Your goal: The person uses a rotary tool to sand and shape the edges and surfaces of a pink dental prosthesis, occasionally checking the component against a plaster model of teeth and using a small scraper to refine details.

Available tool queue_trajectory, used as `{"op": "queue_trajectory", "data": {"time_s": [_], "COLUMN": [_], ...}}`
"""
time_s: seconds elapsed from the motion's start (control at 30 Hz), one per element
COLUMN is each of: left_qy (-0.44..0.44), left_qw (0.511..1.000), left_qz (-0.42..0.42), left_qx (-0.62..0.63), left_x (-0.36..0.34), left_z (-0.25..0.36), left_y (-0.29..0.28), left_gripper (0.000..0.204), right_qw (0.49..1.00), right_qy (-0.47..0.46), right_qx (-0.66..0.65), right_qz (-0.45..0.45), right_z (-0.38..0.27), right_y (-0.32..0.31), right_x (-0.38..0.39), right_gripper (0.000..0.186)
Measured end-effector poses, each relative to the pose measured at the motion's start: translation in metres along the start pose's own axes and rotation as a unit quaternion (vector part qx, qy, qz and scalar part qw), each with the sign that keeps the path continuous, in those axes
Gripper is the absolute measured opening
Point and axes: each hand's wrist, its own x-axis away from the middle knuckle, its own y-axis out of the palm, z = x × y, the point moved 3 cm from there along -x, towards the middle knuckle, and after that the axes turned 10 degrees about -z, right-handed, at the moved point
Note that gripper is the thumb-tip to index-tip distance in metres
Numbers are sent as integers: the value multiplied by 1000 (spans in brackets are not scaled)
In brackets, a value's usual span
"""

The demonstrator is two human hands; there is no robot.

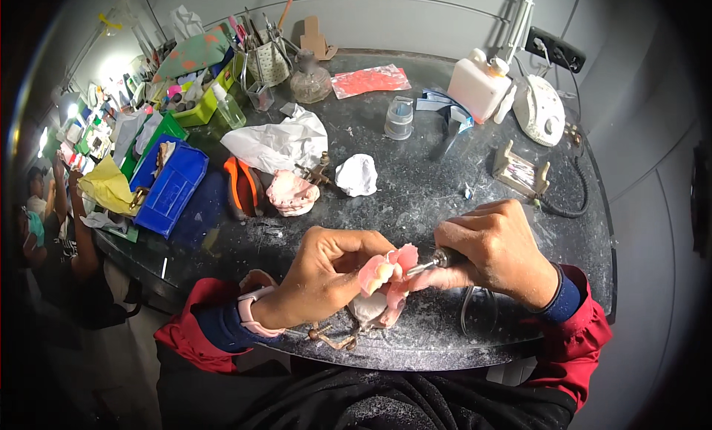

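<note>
My left hand [326,278] is closed on a small pink denture piece [378,274] with pale teeth on it. My right hand [489,252] grips a dark metal handpiece [445,257], its thin tip at the right side of the pink piece. Below my hands, a white plaster cast [366,310] with pink material sits by a brass articulator [334,339], partly hidden, on the dusty black worktop [400,170]. A cable loops down under my right hand.
Ahead lie an orange-rimmed dark object [241,185], pink cast [291,194], white plaster lump [356,175] and crumpled paper [274,143]. Blue bins [167,192] crowd the left, a white control unit [538,109] and holder [519,174] the right. People [63,237] are at the far left.
</note>
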Motion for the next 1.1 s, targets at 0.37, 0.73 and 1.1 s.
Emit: {"op": "queue_trajectory", "data": {"time_s": [0.37, 0.73, 1.1], "left_qy": [34, 77, 72], "left_qw": [997, 996, 996], "left_qz": [-16, 14, 37], "left_qx": [-66, -33, -46], "left_x": [0, 2, 1], "left_z": [-7, -7, -8], "left_y": [-8, -9, -12], "left_gripper": [14, 21, 19], "right_qw": [1000, 996, 994], "right_qy": [-4, 55, -36], "right_qx": [12, -58, -81], "right_qz": [3, 46, 64], "right_z": [-5, -4, -10], "right_y": [2, -5, -3], "right_x": [-3, -2, 2], "right_gripper": [50, 50, 63]}}
